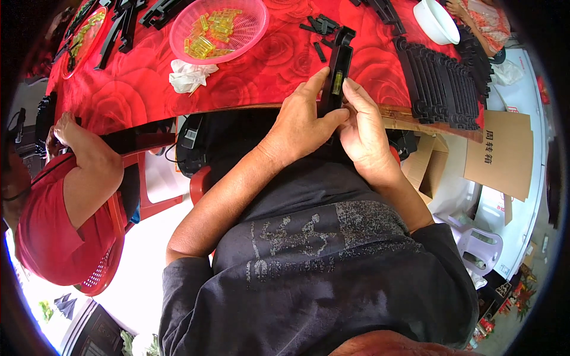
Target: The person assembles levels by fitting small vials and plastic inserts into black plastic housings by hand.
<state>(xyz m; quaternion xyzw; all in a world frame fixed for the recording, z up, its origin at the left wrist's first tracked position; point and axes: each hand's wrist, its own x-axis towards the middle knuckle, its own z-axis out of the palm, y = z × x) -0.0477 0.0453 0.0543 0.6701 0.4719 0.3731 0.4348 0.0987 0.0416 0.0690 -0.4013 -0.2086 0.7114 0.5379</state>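
A long black plastic spirit level frame (341, 54) is held upright-slanting at the table's near edge, between my two hands. A yellow-green bubble vial (338, 83) lies in its slot. My left hand (298, 121) is closed along the frame's left side, its thumb crossing the lower part. From the right, my right hand (369, 127) grips the frame, fingertips beside the vial. The frame's lower end is hidden by my hands. Just beyond it, several small black plastic pieces (323, 25) lie scattered on the red rose-patterned tablecloth (261, 80).
A pink basket (252, 37) of yellow vials stands at the far left, with crumpled white tissue (191, 76) before it. Rows of black frames (442, 83) lie right, near a white bowl (436, 22). A person in red (65, 213) sits left; cardboard (499, 154) stands right.
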